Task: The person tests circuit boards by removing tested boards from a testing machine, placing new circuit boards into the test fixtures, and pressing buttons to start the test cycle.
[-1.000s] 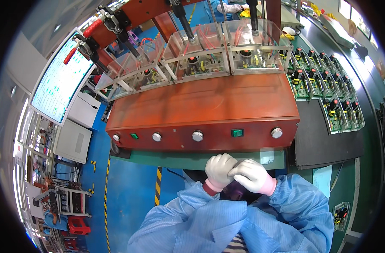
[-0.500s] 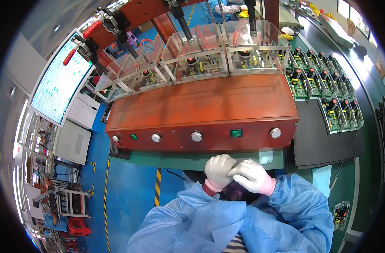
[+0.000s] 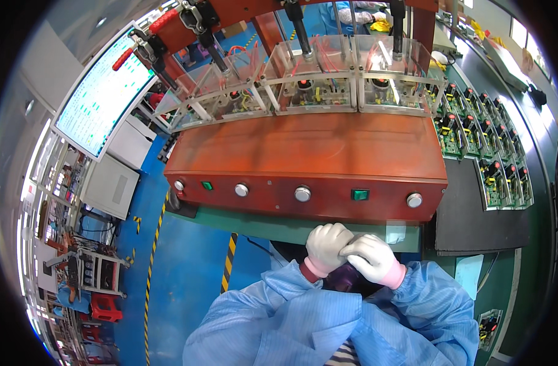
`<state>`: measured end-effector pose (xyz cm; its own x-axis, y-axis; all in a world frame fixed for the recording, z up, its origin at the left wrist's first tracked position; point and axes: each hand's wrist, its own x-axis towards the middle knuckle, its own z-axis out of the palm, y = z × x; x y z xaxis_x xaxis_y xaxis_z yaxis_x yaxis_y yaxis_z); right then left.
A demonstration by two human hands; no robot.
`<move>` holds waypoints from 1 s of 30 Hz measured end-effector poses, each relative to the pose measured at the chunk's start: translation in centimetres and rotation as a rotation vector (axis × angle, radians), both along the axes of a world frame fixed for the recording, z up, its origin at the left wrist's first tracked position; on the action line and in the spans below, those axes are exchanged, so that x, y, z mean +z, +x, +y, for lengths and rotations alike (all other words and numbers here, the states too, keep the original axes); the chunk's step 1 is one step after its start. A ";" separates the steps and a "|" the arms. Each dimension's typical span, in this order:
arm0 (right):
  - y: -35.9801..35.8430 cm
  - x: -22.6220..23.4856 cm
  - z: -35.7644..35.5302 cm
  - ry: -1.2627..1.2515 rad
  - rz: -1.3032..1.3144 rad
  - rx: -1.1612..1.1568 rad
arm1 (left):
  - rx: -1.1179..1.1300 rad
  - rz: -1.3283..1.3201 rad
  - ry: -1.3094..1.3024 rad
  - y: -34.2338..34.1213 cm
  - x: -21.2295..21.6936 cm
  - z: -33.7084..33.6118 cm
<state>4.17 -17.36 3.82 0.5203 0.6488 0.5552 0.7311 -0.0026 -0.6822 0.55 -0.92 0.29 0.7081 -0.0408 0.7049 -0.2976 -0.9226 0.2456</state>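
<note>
- Factory floor in blue is seen at lower left, with a monitor (image 3: 102, 97) at upper left and a red test fixture (image 3: 309, 158) across the upper centre.
- At lower centre, the left hand (image 3: 325, 246) is curled shut over a dark purple object (image 3: 345, 279); the right hand (image 3: 372, 258) is pressed against it, fingers closed.
- A firm two-handed hold, kept close to the body, is judged best.
- Mostly hidden, the object's axis and heading cannot be told.
- Green circuit boards (image 3: 474, 131) are laid out at right.

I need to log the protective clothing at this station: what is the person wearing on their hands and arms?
Both the left hand and the right hand wear white knit gloves with pink cuffs at the wrists. The forearms are covered by loose light blue sleeves of a thin, crinkled work coat, gathered in folds. Under the coat's front opening a striped garment shows. No cables or markings are visible.
</note>
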 end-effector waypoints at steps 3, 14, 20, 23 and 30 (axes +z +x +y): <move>0.3 -0.1 0.0 0.001 0.010 0.012 | -0.001 0.015 0.029 0.2 0.3 0.1; 0.1 -0.7 -0.2 -0.046 0.048 -0.002 | -0.004 0.049 0.011 -0.1 -0.2 0.2; 0.2 0.0 -0.1 -0.014 0.084 -0.005 | -0.041 0.118 0.007 0.1 0.7 0.4; 0.2 5.2 -1.2 0.016 0.043 -0.057 | -0.253 0.245 -0.141 0.4 4.4 1.8; 11.7 20.8 -0.4 0.248 -0.119 -0.576 | -0.170 -0.039 0.258 5.1 16.1 4.6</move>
